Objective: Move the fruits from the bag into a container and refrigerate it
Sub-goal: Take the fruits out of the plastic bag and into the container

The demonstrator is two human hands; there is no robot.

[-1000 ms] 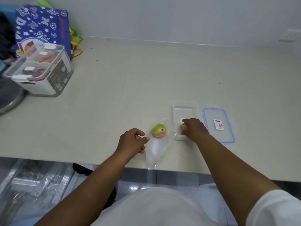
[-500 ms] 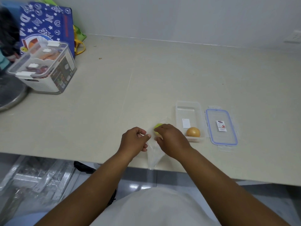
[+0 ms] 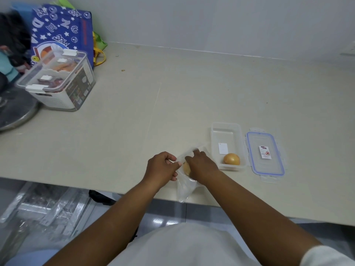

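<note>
- Pale countertop [image 3: 172,104] runs along a white wall, with a blue patterned bag [image 3: 61,29] and a lidded storage box [image 3: 57,81] at its far left.
- Near the front edge lies a clear plastic bag [image 3: 185,189]; the left hand [image 3: 162,168] pinches its open edge with curled fingers.
- The right hand [image 3: 201,166] is in the bag's mouth, over a yellowish fruit [image 3: 186,167]; whether its fingers grip it cannot be told.
- Just to the right, the container [image 3: 226,129] holds one orange fruit [image 3: 231,159], and its blue-rimmed lid [image 3: 265,153] lies beside it.

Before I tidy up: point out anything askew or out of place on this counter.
The clear bag hangs over the counter edge, tail unsupported. A brown crumb lies near the blue tote. Nothing spilled.
</note>
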